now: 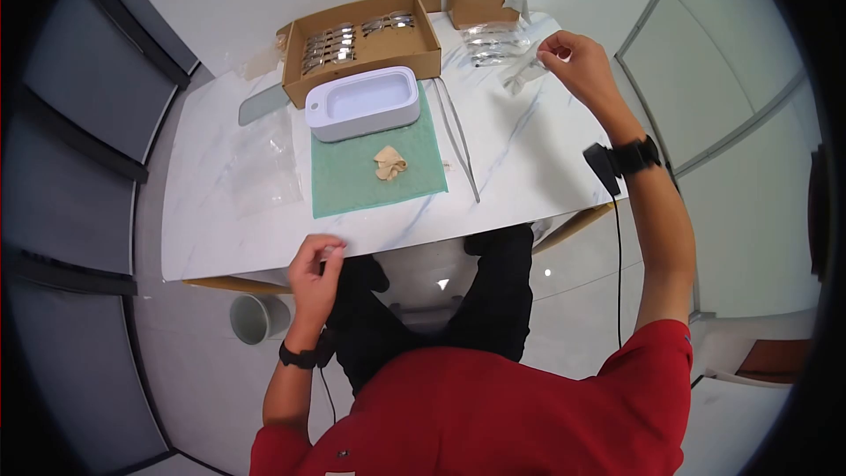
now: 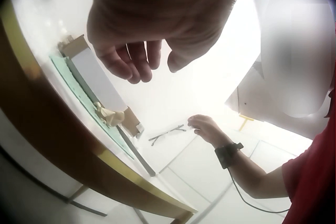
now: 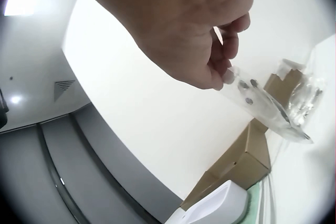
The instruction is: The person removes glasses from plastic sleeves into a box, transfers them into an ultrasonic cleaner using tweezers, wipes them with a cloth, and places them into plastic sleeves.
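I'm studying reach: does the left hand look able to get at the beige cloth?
Probably yes: the left hand looks empty, and only flat tabletop and green mat lie between it and the beige cloth.

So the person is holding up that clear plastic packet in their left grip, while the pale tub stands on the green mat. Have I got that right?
Not quite: the clear plastic packet is held up in the person's right grip, not the left, as the head view shows. The pale tub does stand on the green mat.
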Demonstrator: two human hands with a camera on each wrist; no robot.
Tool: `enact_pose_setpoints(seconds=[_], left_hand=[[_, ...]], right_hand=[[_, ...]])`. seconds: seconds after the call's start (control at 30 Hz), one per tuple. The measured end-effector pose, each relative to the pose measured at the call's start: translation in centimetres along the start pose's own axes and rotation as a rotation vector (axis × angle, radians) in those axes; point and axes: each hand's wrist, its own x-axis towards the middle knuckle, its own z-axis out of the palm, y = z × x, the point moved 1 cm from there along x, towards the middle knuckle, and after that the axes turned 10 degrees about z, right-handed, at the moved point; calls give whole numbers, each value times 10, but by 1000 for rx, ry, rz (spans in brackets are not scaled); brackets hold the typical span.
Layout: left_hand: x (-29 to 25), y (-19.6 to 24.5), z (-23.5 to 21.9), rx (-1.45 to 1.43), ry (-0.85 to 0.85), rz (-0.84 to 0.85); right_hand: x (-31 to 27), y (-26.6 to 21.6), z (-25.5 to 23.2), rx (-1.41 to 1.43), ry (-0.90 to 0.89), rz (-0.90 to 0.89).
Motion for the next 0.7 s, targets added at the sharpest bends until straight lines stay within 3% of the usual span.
enact_pose_setpoints(seconds=[0.07,0.2,0.27,0.3,0.37,0.47,0.6,0.7], left_hand=[[7,2,21,-123,3,-67],[22,3,62,-377,-46,-186],[25,8,82,-655,-75,-225],[26,15,89,-661,-62,-227],[28,32,97,-1042,-81,-350],[24,33,93,-1081,-139,-408],[15,27,84,-1037,-78,-405],[11,27,81,-1064,-79,-397]], right_hand=[[-22,-36,-16,-63,-53,-151],[-58,-83,-30,50,-186,-198],[-79,-104,-30,184,-346,-37],[-89,-109,-25,230,-386,-25],[-106,-115,-15,299,-470,12],[-124,-113,-3,346,-569,60],[-129,-114,-1,324,-746,85],[-130,-113,3,342,-758,80]])
